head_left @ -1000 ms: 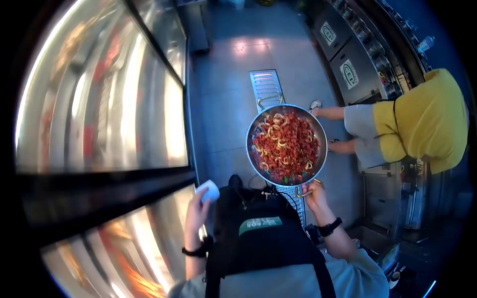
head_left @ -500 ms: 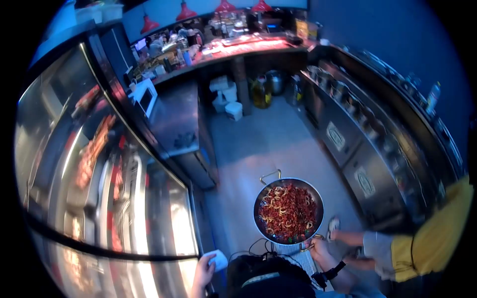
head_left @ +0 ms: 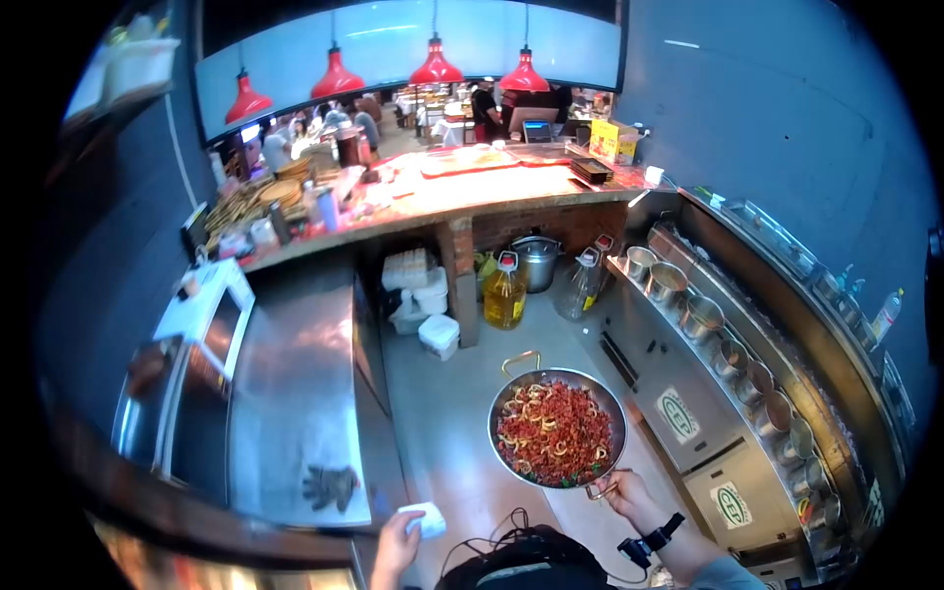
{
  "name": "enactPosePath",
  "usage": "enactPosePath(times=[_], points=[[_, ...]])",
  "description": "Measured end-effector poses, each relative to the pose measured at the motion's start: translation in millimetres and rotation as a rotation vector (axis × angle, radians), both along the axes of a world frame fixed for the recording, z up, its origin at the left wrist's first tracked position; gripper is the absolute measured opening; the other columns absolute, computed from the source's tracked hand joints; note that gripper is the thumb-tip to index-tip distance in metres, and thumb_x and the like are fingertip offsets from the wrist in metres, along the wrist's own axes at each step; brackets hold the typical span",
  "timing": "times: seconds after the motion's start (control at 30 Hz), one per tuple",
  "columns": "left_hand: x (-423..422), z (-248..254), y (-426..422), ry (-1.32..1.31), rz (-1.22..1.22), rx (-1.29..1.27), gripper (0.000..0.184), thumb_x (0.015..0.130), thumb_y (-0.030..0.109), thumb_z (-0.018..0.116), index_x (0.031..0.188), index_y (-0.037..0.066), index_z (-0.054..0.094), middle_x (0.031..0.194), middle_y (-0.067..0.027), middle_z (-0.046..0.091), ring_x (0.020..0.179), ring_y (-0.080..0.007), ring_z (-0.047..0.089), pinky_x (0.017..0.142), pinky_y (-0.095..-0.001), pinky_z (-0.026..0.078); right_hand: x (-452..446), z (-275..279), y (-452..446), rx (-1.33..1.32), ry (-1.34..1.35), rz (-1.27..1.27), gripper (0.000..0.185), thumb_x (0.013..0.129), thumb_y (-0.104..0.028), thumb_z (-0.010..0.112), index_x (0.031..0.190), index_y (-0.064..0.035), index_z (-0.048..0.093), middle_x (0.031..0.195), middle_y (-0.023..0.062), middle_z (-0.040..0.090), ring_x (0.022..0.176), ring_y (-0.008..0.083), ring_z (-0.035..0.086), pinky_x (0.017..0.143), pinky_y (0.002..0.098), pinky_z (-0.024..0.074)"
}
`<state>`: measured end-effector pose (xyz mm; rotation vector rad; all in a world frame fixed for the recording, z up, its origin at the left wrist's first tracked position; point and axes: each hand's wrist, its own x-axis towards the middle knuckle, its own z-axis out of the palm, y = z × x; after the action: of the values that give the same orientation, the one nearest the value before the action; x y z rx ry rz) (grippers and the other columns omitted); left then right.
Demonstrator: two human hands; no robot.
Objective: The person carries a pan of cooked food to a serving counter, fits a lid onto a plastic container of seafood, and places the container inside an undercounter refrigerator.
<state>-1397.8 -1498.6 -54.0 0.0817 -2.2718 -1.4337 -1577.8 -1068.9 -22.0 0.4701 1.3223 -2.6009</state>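
Note:
A round metal pan (head_left: 558, 428) with two brass-coloured loop handles hangs over the floor in front of me. Red chopped food and pale rings (head_left: 553, 433) fill it. My right hand (head_left: 629, 497) is closed around the near handle, and the far handle stands free. At the lower left, my left hand (head_left: 398, 541) holds a folded white cloth or paper (head_left: 423, 519) between its fingers, apart from the pan.
Ahead runs a lit counter (head_left: 393, 208) under red lamps (head_left: 436, 64). A steel worktop (head_left: 295, 393) with a dark glove (head_left: 329, 487) stands left; metal pots (head_left: 701, 317) line the right. Oil bottles (head_left: 504, 298) and white tubs (head_left: 439, 335) sit on the floor.
The view has swung up and forward, past the lit glass cabinet on the left. The person in yellow has left the view. Both hands keep the pan and the white piece.

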Motion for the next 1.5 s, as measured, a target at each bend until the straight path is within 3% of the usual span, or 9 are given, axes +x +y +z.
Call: enactPosePath(times=[0.23, 0.37, 0.6, 0.73, 0.87, 1.07, 1.3, 1.33, 1.5], points=[[-6, -42, 33, 0.139, -0.030, -0.141, 0.023, 0.086, 0.002, 0.060, 0.107, 0.006, 0.067, 0.102, -0.0186, 0.065, 0.090, -0.0341, 0.064, 0.076, -0.0360, 0.052, -14, -14, -6, 0.002, 0.124, 0.056, 0.018, 0.076, 0.016, 0.041, 0.089, 0.0100, 0.052, 0.095, 0.0199, 0.057, 0.075, 0.0269, 0.059, 0.073, 0.0343, 0.0591], [52, -132, 58, -0.055, 0.090, -0.079, 0.025, 0.084, 0.002, 0.060, 0.108, 0.005, 0.068, 0.101, -0.0164, 0.066, 0.084, -0.0280, 0.064, 0.070, -0.0314, 0.050, -46, -70, -2, 0.019, 0.226, 0.109, 0.024, 0.081, 0.015, 0.040, 0.102, 0.0157, 0.051, 0.104, 0.0221, 0.059, 0.093, 0.0326, 0.062, 0.080, 0.0383, 0.0606], [113, -325, 94, -0.002, 0.226, 0.020, 0.026, 0.084, 0.003, 0.061, 0.109, 0.004, 0.069, 0.101, -0.0124, 0.066, 0.079, -0.0209, 0.061, 0.066, -0.0289, 0.047, -94, -164, 19, -0.083, 0.313, 0.117, 0.022, 0.080, 0.011, 0.040, 0.100, 0.0126, 0.049, 0.103, 0.0216, 0.057, 0.088, 0.0299, 0.064, 0.079, 0.0379, 0.0607], [145, -318, 132, -0.066, 0.153, -0.013, 0.025, 0.084, 0.004, 0.062, 0.108, 0.003, 0.068, 0.099, -0.0145, 0.066, 0.077, -0.0243, 0.061, 0.068, -0.0314, 0.048, -92, -179, 35, -0.173, 0.352, 0.093, 0.024, 0.079, 0.012, 0.042, 0.103, 0.0139, 0.044, 0.109, 0.0257, 0.052, 0.097, 0.0378, 0.061, 0.083, 0.0444, 0.0607], [161, -220, 177, -0.025, 0.022, -0.111, 0.025, 0.084, 0.004, 0.062, 0.108, 0.002, 0.067, 0.099, -0.0178, 0.066, 0.086, -0.0305, 0.064, 0.077, -0.0342, 0.050, -58, -117, 13, -0.220, 0.285, 0.028, 0.032, 0.074, 0.015, 0.042, 0.106, 0.0126, 0.045, 0.109, 0.0245, 0.052, 0.096, 0.0384, 0.062, 0.081, 0.0399, 0.0630], [132, -198, 242, -0.111, -0.015, -0.162, 0.027, 0.084, 0.002, 0.060, 0.111, 0.001, 0.066, 0.104, -0.0186, 0.065, 0.096, -0.0312, 0.065, 0.082, -0.0330, 0.050, -168, -246, -8, -0.039, 0.462, 0.104, 0.023, 0.073, 0.014, 0.046, 0.094, 0.0053, 0.050, 0.096, 0.0187, 0.054, 0.078, 0.0345, 0.064, 0.064, 0.0426, 0.0610], [-58, -203, 257, -0.136, 0.113, 0.116, 0.027, 0.085, 0.001, 0.060, 0.112, 0.001, 0.066, 0.101, -0.0142, 0.066, 0.088, -0.0230, 0.064, 0.075, -0.0319, 0.050, -360, -246, -58, -0.260, 0.135, 0.108, 0.015, 0.082, 0.013, 0.050, 0.097, 0.0100, 0.049, 0.097, 0.0197, 0.051, 0.077, 0.0337, 0.061, 0.070, 0.0474, 0.0645], [-201, -175, 229, -0.165, 0.150, 0.187, 0.027, 0.085, 0.001, 0.060, 0.112, 0.001, 0.066, 0.102, -0.0138, 0.066, 0.091, -0.0226, 0.064, 0.079, -0.0316, 0.050, -488, -188, -96, -0.258, 0.108, 0.104, 0.019, 0.077, 0.019, 0.040, 0.094, 0.0145, 0.047, 0.098, 0.0263, 0.050, 0.085, 0.0428, 0.060, 0.077, 0.0501, 0.0623], [-276, -172, 225, -0.021, 0.113, 0.175, 0.029, 0.085, 0.000, 0.060, 0.114, 0.001, 0.065, 0.106, -0.0136, 0.064, 0.096, -0.0231, 0.063, 0.085, -0.0305, 0.049, -497, -181, -101, -0.269, -0.049, 0.131, 0.024, 0.079, 0.018, 0.040, 0.103, 0.0176, 0.042, 0.111, 0.0277, 0.048, 0.098, 0.0442, 0.058, 0.085, 0.0496, 0.0606]])
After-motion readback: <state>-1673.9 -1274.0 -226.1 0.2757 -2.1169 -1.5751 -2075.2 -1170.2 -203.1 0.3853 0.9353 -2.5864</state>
